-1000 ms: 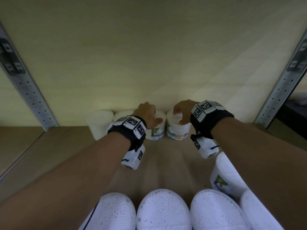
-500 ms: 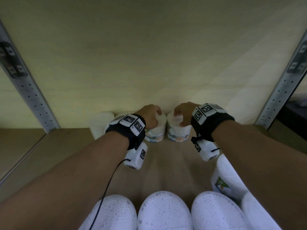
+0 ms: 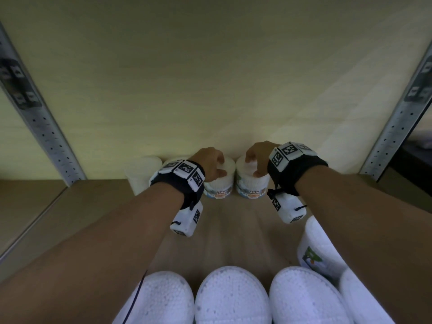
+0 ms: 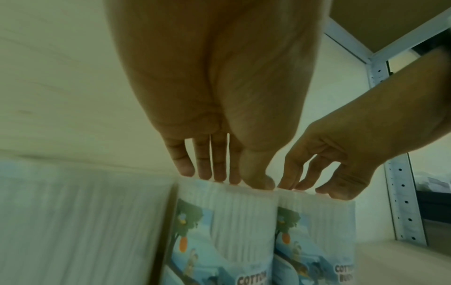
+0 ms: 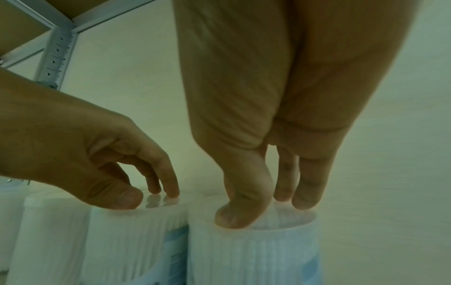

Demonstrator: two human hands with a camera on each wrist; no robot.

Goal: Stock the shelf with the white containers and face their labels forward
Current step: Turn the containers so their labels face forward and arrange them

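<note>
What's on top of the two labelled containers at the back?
A hand on each lid: left hand on the left container, right hand on the right container. Lid centres are covered.

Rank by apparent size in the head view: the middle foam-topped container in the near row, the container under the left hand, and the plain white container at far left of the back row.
1. Middle near-row container, largest, though nearest the camera.
2. Plain white container and container under the left hand: look alike, unranked; hand and wrist cover part.

The label of the left container [image 3: 219,183] read "COTTON BUDS". The right container [image 3: 252,184] carried the same words. No other text was readable.
</note>
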